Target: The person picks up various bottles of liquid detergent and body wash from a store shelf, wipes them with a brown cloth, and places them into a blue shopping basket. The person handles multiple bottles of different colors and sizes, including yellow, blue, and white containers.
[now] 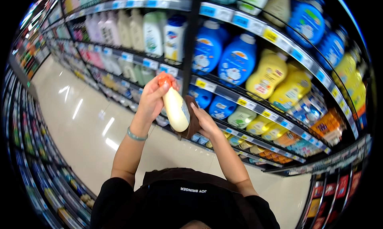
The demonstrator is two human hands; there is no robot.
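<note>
A cream-coloured bottle with an orange-red cap is tilted in front of me, its cap end up and away. My left hand grips it around the cap and neck. A brown cloth lies along the bottle's right side near its base. My right hand holds this cloth, with the thumb on top and the other fingers mostly hidden beneath it. A label shows partly on the bottle's right side.
Store shelves with price tags run ahead and to the right. Blue bottles, yellow bottles and white bottles stand on them. Another stocked shelf lines the left side. Between them runs a glossy tiled floor.
</note>
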